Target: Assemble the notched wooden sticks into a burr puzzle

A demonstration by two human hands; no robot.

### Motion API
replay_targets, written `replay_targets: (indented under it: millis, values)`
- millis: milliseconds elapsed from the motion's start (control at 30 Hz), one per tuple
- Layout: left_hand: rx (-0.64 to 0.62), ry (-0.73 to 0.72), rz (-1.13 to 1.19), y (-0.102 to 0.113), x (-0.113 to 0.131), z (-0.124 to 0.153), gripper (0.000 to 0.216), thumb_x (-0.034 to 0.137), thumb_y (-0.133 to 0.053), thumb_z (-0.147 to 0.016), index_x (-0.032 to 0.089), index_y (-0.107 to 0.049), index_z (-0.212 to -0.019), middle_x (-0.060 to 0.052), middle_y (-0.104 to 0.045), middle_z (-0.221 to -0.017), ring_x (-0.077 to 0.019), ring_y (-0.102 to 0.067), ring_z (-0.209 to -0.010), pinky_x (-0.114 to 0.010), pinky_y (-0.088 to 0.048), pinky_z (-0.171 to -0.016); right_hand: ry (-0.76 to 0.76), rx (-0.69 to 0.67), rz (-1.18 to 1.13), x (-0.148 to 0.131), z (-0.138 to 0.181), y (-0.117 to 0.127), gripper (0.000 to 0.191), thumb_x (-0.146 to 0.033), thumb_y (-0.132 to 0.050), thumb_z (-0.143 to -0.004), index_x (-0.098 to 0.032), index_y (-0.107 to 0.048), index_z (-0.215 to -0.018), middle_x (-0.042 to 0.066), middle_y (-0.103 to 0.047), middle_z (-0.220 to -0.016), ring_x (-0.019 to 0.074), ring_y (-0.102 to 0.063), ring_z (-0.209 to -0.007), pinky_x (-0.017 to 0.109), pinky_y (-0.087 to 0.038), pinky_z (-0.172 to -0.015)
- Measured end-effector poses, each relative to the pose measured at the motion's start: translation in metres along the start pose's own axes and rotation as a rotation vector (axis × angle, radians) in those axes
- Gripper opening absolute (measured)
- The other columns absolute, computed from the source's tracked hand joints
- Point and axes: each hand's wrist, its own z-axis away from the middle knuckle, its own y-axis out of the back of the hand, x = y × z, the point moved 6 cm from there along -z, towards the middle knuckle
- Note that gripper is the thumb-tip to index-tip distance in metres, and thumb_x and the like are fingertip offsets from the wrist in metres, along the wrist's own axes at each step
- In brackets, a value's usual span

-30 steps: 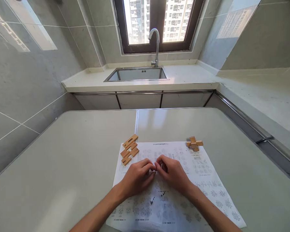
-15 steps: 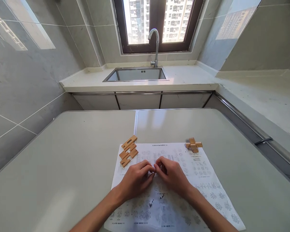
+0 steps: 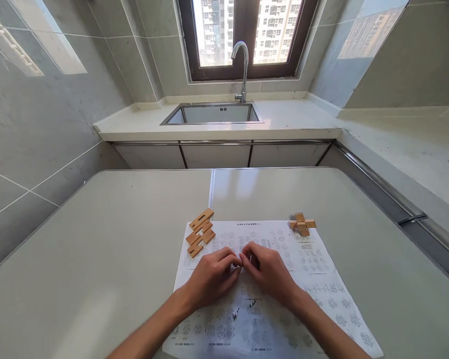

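My left hand [image 3: 216,275] and my right hand [image 3: 266,267] meet over the middle of a printed paper sheet [image 3: 314,319]. Their fingers are curled and closed, with the fingertips almost touching. Whatever may be pinched between them is hidden. Beyond my left hand, at the sheet's upper left edge, lie three flat wooden puzzle pieces with cut-outs [image 3: 201,233], placed slantwise in a row. An assembled cross of wooden pieces [image 3: 302,224] sits at the sheet's upper right corner, apart from my right hand.
The sheet lies on a pale table [image 3: 134,224] with a seam down its far half. Behind the table is a white counter [image 3: 134,124] with a sink [image 3: 211,123] and a chrome faucet [image 3: 244,75]. Another counter [image 3: 407,134] runs along the right, and a tiled wall rises at the left.
The whole view has shifted slightly. Both hands keep the same pose over the sheet, and the wooden pieces stay where they were.
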Motion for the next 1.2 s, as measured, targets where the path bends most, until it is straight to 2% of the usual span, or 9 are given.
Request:
replay_targets:
  millis: [233, 400, 500, 600, 700, 800, 933, 1200]
  values:
    - [0.029, 0.009, 0.052, 0.001, 0.000, 0.001, 0.015, 0.014, -0.056, -0.099, 0.022, -0.069, -0.103, -0.004, -0.071, -0.097, -0.0136, -0.064, -0.073, -0.027, -0.052, -0.066, -0.014, -0.003, 0.004, 0.002, 0.002, 0.001, 0.019, -0.029, -0.056, -0.102, -0.023, -0.057, -0.085, -0.005, -0.059, -0.066, 0.0130, -0.051, -0.055, 0.025, -0.037, -0.057]
    - [0.133, 0.069, 0.074, 0.010, -0.005, 0.000, 0.013, 0.018, -0.058, -0.101, 0.022, -0.070, -0.103, -0.002, -0.069, -0.086, -0.0140, -0.062, -0.072, -0.028, -0.051, -0.066, 0.006, 0.000, 0.004, 0.000, 0.001, 0.001, 0.017, -0.029, -0.055, -0.102, -0.023, -0.058, -0.086, -0.004, -0.059, -0.067, 0.0135, -0.052, -0.056, 0.025, -0.038, -0.058]
    - [0.243, 0.099, 0.004, 0.022, -0.012, -0.001, 0.011, 0.019, -0.058, -0.102, 0.022, -0.069, -0.102, -0.003, -0.070, -0.087, -0.0161, -0.064, -0.076, -0.031, -0.053, -0.072, 0.013, 0.007, 0.016, -0.001, 0.002, 0.002, 0.017, -0.028, -0.055, -0.102, -0.023, -0.058, -0.086, -0.005, -0.058, -0.065, 0.0135, -0.051, -0.055, 0.025, -0.038, -0.058]
    - [0.332, 0.116, -0.116, 0.036, -0.020, -0.002, 0.009, 0.019, -0.059, -0.101, 0.023, -0.067, -0.105, -0.005, -0.071, -0.097, -0.0218, -0.066, -0.095, -0.038, -0.054, -0.088, 0.017, 0.004, 0.025, -0.002, 0.003, 0.002, 0.018, -0.028, -0.055, -0.102, -0.023, -0.057, -0.085, -0.005, -0.057, -0.065, 0.0133, -0.051, -0.055, 0.025, -0.038, -0.058]
    - [0.362, 0.174, -0.256, 0.046, -0.033, -0.001, 0.021, 0.024, -0.064, -0.099, 0.024, -0.063, -0.120, -0.009, -0.067, -0.120, -0.0288, -0.061, -0.116, -0.048, -0.052, -0.100, 0.014, -0.003, 0.031, -0.002, 0.003, 0.002, 0.018, -0.028, -0.055, -0.103, -0.023, -0.057, -0.085, -0.005, -0.057, -0.064, 0.0133, -0.051, -0.055, 0.025, -0.038, -0.057]
    - [0.368, 0.292, -0.320, 0.052, -0.049, 0.002, 0.036, 0.032, -0.070, -0.095, 0.025, -0.058, -0.128, -0.011, -0.060, -0.131, -0.0317, -0.057, -0.120, -0.052, -0.051, -0.103, 0.020, -0.011, 0.023, -0.003, 0.002, 0.001, 0.019, -0.028, -0.054, -0.103, -0.023, -0.056, -0.085, -0.004, -0.058, -0.065, 0.0136, -0.052, -0.055, 0.025, -0.038, -0.056]
    - [0.350, 0.353, -0.314, 0.050, -0.060, 0.004, 0.053, 0.038, -0.075, -0.091, 0.026, -0.052, -0.137, -0.012, -0.055, -0.138, -0.0337, -0.053, -0.126, -0.055, -0.048, -0.109, 0.035, -0.008, 0.023, -0.005, 0.000, 0.002, 0.019, -0.028, -0.053, -0.104, -0.023, -0.056, -0.085, -0.004, -0.059, -0.067, 0.0135, -0.053, -0.055, 0.025, -0.039, -0.057]
    - [0.327, 0.405, -0.288, 0.048, -0.067, 0.004, 0.067, 0.043, -0.080, -0.085, 0.027, -0.047, -0.142, -0.012, -0.052, -0.141, -0.0356, -0.051, -0.130, -0.055, -0.046, -0.110, 0.041, 0.002, 0.051, -0.005, 0.000, 0.002, 0.018, -0.025, -0.055, -0.103, -0.023, -0.057, -0.086, -0.004, -0.059, -0.065, 0.0128, -0.054, -0.055, 0.024, -0.039, -0.057]
